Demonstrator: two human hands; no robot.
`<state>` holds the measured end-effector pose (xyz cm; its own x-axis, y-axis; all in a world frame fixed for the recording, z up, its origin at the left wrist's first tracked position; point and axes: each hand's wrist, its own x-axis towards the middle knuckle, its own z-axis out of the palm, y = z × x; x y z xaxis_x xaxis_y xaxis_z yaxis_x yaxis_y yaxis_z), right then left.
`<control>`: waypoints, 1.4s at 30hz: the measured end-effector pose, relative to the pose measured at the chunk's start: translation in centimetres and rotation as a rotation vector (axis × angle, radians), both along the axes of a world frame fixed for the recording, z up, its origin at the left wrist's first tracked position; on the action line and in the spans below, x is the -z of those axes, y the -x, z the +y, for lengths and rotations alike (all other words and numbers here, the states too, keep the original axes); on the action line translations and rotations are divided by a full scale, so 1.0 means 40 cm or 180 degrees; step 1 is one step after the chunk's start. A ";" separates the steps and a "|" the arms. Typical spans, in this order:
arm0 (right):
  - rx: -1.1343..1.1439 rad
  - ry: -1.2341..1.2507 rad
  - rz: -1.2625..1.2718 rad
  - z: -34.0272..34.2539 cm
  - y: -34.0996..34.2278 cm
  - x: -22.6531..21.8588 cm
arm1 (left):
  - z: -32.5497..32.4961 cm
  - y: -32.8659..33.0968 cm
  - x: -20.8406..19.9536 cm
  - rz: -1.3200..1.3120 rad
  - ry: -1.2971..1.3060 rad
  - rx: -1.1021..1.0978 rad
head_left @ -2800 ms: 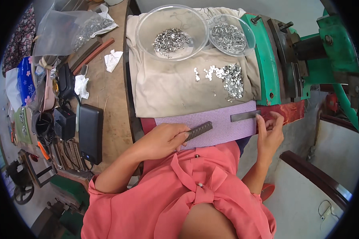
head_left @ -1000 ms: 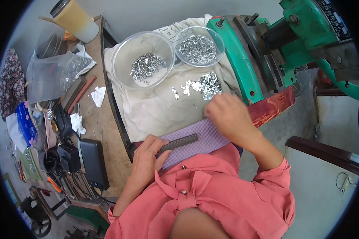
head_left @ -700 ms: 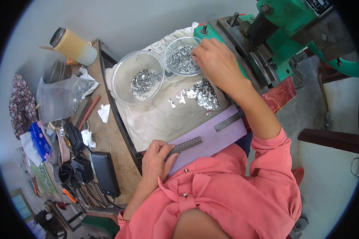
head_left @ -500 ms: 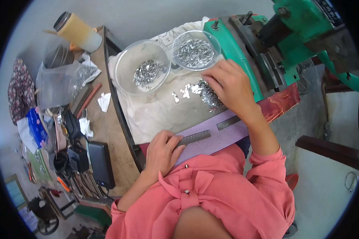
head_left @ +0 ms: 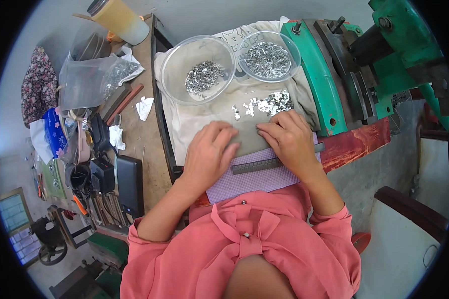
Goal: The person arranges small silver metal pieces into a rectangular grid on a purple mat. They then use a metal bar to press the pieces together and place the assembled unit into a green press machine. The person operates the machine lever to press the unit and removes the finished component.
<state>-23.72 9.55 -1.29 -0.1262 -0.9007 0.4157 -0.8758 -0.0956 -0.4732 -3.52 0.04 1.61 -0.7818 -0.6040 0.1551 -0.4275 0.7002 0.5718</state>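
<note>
Both my hands rest side by side on a beige cloth (head_left: 199, 119), just above a purple checked cloth (head_left: 257, 180). My left hand (head_left: 210, 152) lies flat with fingers spread, holding nothing visible. My right hand (head_left: 288, 139) has its fingertips pressed on the beige cloth just below a loose pile of small silver metal pieces (head_left: 269, 104); whether it pinches one I cannot tell. A dark metal strip (head_left: 257, 166) lies on the purple cloth under both hands. Two clear bowls hold more metal pieces: the left bowl (head_left: 197, 74) and the right bowl (head_left: 268, 55).
A green press machine (head_left: 364, 70) stands at the right on a red bench edge (head_left: 356, 147). The wooden bench (head_left: 139, 144) at left carries a plastic bag (head_left: 92, 82), a yellow bottle (head_left: 118, 19), crumpled paper, a black case (head_left: 130, 184) and tools.
My right hand came back from the pile of metal pieces down to the beige cloth. My left hand left the metal strip and moved up beside it.
</note>
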 end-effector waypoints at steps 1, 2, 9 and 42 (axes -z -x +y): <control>-0.0026 -0.0032 0.0080 -0.002 0.000 -0.001 | -0.013 0.013 0.006 -0.0005 0.0113 -0.0045; -0.0052 -0.0063 0.0160 -0.005 0.000 -0.004 | -0.025 0.024 0.016 0.0013 0.0199 -0.0057; -0.0211 -0.0289 0.0855 -0.020 -0.022 -0.012 | -0.056 0.068 0.064 -0.0021 0.0389 -0.0269; 0.0515 0.0110 0.0575 -0.257 0.168 -0.116 | -0.011 -0.025 0.058 0.0231 0.0310 -0.0171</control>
